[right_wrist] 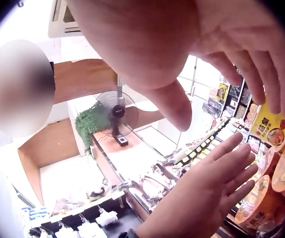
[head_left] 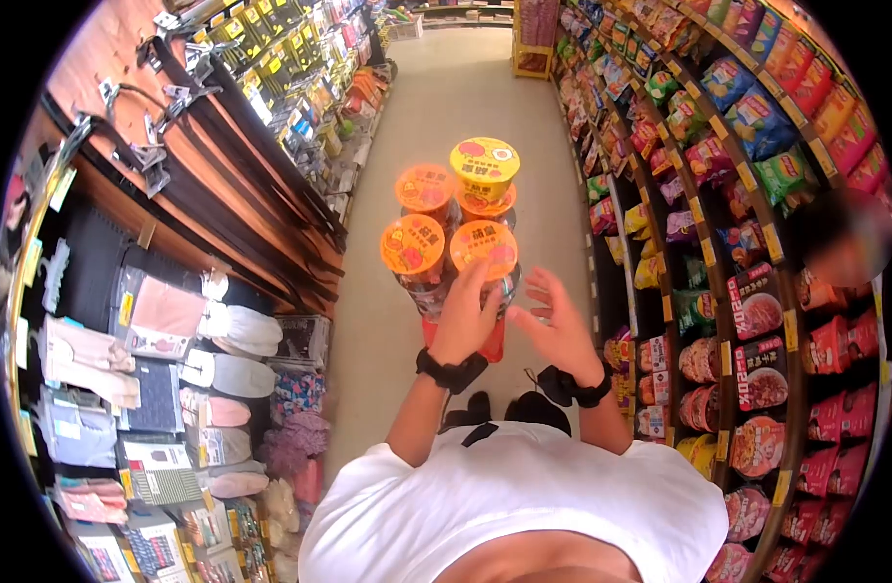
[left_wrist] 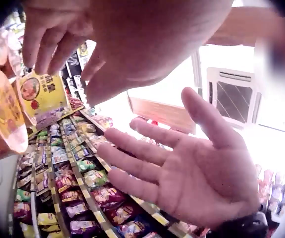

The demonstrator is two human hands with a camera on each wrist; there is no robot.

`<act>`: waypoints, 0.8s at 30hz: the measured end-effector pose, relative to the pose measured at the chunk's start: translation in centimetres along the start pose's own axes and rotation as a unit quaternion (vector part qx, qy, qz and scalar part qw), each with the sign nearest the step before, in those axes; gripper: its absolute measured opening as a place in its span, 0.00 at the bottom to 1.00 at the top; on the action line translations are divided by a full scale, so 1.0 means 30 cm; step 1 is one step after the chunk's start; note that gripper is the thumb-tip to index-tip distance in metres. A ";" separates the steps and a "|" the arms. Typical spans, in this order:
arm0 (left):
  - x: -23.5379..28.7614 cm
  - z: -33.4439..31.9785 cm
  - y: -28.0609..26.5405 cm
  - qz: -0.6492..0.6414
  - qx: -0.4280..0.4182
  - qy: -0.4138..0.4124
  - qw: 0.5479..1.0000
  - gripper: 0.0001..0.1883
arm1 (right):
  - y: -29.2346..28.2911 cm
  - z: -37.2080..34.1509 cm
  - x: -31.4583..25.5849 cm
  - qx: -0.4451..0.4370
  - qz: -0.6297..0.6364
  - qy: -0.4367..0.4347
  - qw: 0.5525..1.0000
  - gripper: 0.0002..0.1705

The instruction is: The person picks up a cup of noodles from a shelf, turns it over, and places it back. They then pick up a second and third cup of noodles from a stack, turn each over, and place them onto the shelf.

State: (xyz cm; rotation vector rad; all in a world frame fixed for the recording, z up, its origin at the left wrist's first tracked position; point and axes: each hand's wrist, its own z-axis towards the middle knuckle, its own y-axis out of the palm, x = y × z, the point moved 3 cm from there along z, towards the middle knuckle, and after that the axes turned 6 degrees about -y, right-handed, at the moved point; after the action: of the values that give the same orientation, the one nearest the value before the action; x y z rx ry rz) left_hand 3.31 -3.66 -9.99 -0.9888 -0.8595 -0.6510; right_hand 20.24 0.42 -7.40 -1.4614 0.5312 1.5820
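Observation:
In the head view, several tubs with round orange lids stand grouped ahead of me, among them a front-left tub (head_left: 413, 245) and a front-right tub (head_left: 484, 249). A yellow-lidded tub (head_left: 484, 165) sits on top of the back-right orange one. My left hand (head_left: 463, 316) reaches to the front-right tub, its extended fingertips overlapping the lid's near edge. To its right, my right hand (head_left: 559, 325) is held up with fingers spread and nothing in it. Both wrist views show the palms facing each other; the left wrist view shows an orange tub (left_wrist: 6, 116) beside the left fingers.
Below the tubs a red object (head_left: 491, 347) shows. Shelves of snack bags (head_left: 757, 117) and boxed bowls (head_left: 759, 311) line the right side. Belts (head_left: 242, 146) and packaged socks (head_left: 159, 306) hang on the left. The aisle floor (head_left: 455, 87) runs forward between them.

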 end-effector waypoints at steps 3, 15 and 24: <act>-0.085 0.140 -0.003 0.022 0.011 -0.026 0.999 0.31 | -0.029 0.141 0.051 0.025 0.024 0.031 0.999 0.47; -0.153 0.541 0.003 0.035 0.017 -0.087 0.995 0.37 | -0.074 0.632 0.250 0.050 0.108 -0.010 0.993 0.42; -0.191 0.565 -0.014 0.016 -0.029 -0.083 0.996 0.38 | 0.012 0.690 0.334 0.102 0.166 0.037 0.980 0.39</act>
State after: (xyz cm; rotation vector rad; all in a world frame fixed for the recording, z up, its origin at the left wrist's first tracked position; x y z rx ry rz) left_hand -5.31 12.01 -9.87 -1.1183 -0.9724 -0.5750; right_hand 9.23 19.94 -12.56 -1.3274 0.9926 1.6730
